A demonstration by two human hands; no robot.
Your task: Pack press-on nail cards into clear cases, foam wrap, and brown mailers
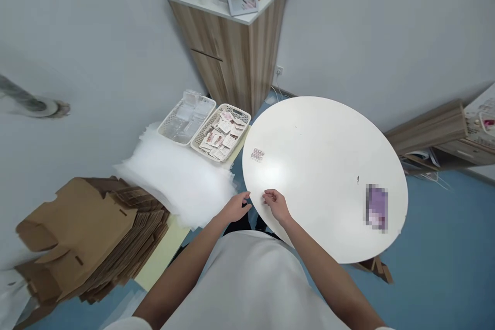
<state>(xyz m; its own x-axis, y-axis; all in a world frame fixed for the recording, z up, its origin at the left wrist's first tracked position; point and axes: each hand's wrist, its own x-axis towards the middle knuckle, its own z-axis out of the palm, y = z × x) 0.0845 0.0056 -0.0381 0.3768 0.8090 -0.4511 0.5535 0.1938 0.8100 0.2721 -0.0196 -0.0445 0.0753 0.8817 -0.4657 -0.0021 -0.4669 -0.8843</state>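
My left hand (235, 208) hovers just off the near left edge of the round white table (320, 165). Its thumb and fingers are apart, with nothing visible between them. Over the table's near left part is my right hand (278, 205), fingers loosely bent and slightly spread, also with nothing visible in them. Whether its fingertips touch the tabletop I cannot tell. Beyond both hands, a small set of pinkish-brown press-on nails (257, 154) in rows lies near the table's left edge.
Left of the table stand a white basket of small printed packets (220, 134) and a basket of clear plastic boxes (187, 117). Nearer are white foam sheets (181, 175) and stacked brown cardboard boxes (88, 232). A pixelated purple item (376, 208) lies on the table's right. Behind stands a wooden cabinet (232, 56).
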